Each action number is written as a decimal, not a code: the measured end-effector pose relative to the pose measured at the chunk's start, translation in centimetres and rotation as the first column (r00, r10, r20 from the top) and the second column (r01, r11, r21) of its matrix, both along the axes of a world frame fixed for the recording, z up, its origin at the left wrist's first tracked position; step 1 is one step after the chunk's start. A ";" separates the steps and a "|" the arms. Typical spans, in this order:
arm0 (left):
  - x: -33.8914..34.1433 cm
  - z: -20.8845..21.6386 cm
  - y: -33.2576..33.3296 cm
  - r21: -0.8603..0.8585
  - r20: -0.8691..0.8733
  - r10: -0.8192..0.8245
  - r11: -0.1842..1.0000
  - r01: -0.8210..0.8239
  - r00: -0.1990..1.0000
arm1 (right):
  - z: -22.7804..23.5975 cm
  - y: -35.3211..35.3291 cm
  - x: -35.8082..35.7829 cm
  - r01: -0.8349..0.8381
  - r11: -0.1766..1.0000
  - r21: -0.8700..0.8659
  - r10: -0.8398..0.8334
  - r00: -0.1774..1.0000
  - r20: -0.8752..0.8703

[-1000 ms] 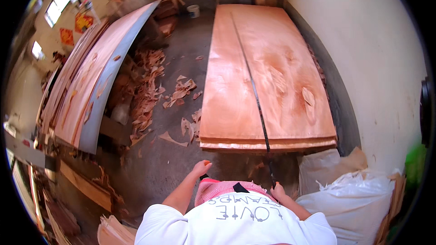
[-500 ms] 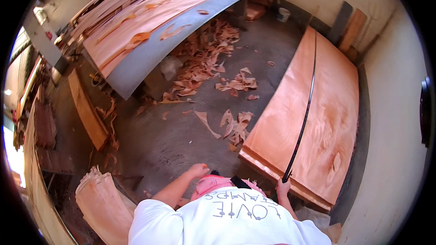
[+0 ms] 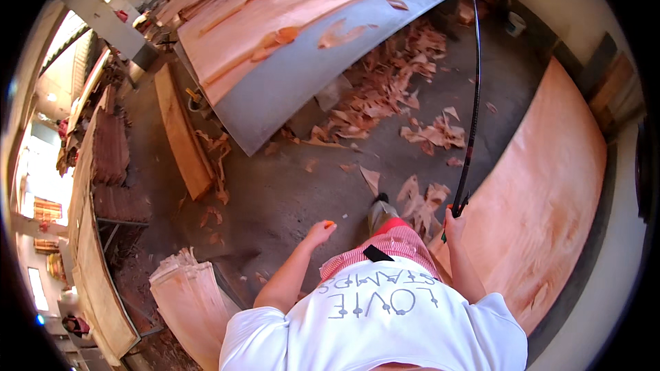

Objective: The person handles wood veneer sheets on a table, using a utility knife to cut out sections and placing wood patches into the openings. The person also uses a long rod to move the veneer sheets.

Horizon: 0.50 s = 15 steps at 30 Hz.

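I see curled tan wood scraps (image 3: 385,96), right hand (image 3: 454,218) gripping a thin black rod (image 3: 472,137) now off coppery wooden sheets (image 3: 543,199), left hand's (image 3: 319,233) hold unclear.

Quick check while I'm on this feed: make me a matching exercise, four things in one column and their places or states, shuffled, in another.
Things:
1. long black rod
2. whitish bucket
3. grey sheet
4. left hand

Places or states:
A. on the floor near the wall, upper right of the view
B. shows orange at its fingertips
C. gripped in the right hand
D. has loose wood scraps lying on it

Right pairs: 1-C, 2-A, 3-D, 4-B
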<state>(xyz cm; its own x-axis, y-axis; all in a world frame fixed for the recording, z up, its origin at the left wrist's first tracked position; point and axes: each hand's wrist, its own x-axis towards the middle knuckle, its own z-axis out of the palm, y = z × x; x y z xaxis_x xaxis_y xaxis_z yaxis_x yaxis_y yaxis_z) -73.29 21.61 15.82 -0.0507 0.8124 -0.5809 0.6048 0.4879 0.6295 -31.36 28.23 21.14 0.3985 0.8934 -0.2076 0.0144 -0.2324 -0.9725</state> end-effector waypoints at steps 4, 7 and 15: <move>-1.6 1.7 7.0 -0.078 0.000 0.082 0.994 -0.082 0.997 | 0.5 11.5 -3.7 -0.093 0.994 -0.061 0.089 0.994 -0.068; -2.9 3.9 13.4 -0.004 0.029 0.097 0.995 -0.097 0.995 | -0.1 19.2 -5.9 -0.179 0.978 -0.111 0.184 0.982 0.035; -12.2 6.0 30.8 0.414 0.022 0.575 0.739 -0.531 0.818 | 4.1 34.1 -12.8 -0.276 0.933 -0.230 0.242 0.956 -0.168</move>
<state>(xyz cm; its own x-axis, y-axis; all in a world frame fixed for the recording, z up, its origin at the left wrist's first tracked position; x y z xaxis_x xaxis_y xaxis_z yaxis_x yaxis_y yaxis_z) -85.46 52.37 21.77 -0.6015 0.7752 -0.1930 0.3757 0.4877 0.7881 -44.14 62.38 25.26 0.1128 0.8744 -0.4719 -0.0205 -0.4728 -0.8810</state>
